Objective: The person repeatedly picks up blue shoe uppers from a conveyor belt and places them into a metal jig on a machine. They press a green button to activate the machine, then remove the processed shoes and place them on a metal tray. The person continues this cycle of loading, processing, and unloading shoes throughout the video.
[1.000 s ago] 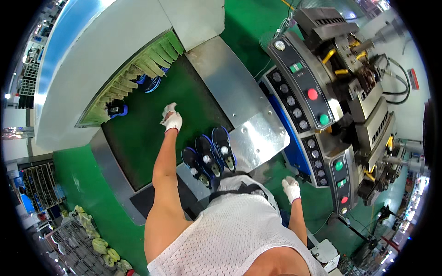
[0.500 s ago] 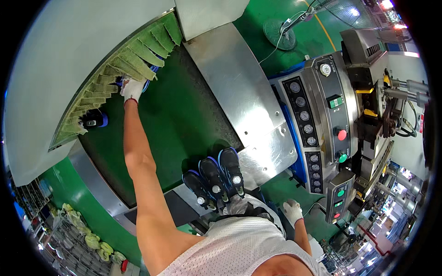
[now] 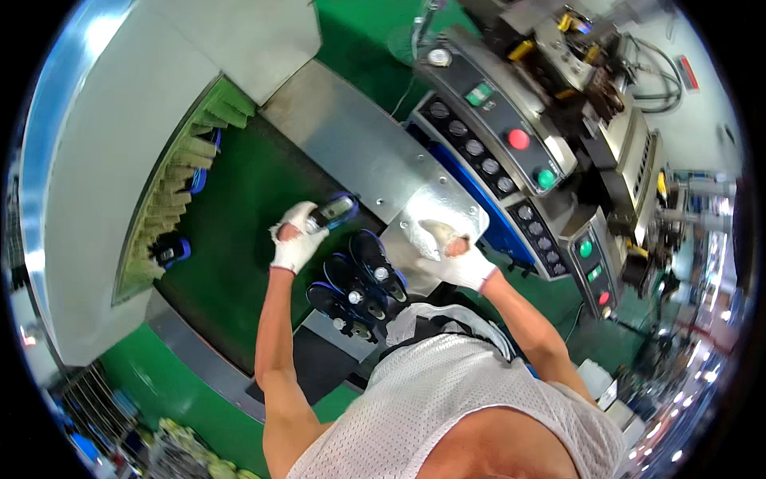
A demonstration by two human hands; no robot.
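My left hand (image 3: pixel 297 237), in a white glove with bare fingertips showing, grips a dark shoe (image 3: pixel 333 209) with a blue sole edge, just above the green conveyor belt (image 3: pixel 231 231). Over the metal side ledge my right hand (image 3: pixel 455 257), gloved too, has its fingers apart and nothing in them; it is somewhat blurred. Between the hands, three black shoes (image 3: pixel 351 275) with blue edges and pale round pieces in their openings stand side by side at the belt's near end. Another dark shoe (image 3: pixel 169 251) sits at the green strip curtain (image 3: pixel 163 207), with more blue-edged shoes partly hidden behind the strips.
A pale machine housing (image 3: pixel 128 120) rises behind the curtain. Bare metal ledge (image 3: pixel 335 128) borders the belt on the right. Past it stands a machine with a control panel (image 3: pixel 495 120) of gauges and coloured buttons. A wire rack (image 3: pixel 92 403) is at the lower left.
My left hand has come back from the curtain toward me, now holding a shoe. My right hand has risen from my side to over the metal ledge. The whole view has turned.
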